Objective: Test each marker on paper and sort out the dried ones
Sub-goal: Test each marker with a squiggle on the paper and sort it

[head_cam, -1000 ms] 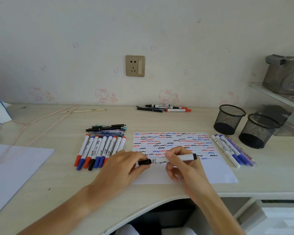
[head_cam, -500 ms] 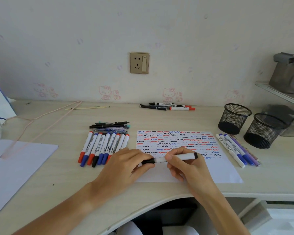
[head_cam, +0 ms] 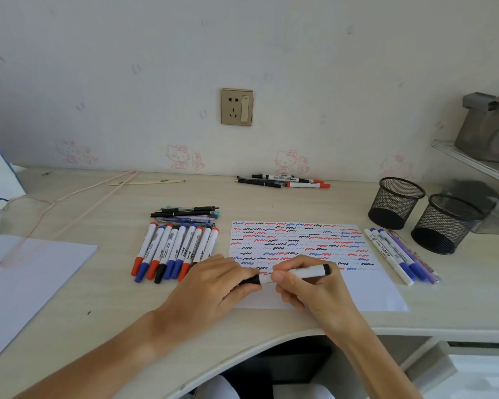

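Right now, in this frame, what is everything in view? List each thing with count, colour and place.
White-barrelled marker with black cap: one, held over the sheet by both hands.
White test sheet covered in squiggles: one; red, blue, black marks; desk centre.
Row of white markers: about eight; red, blue, black caps; left of the sheet.
Dark pens: several, behind that row.
Blue- and purple-capped pens: about four, right of the sheet.
Markers by the wall: about four, black and red caps.
Black mesh cups: two, far right.
Blank white paper: left edge.
Gold wall socket: one.
Left hand: gripping the cap end.
Right hand: gripping the barrel.
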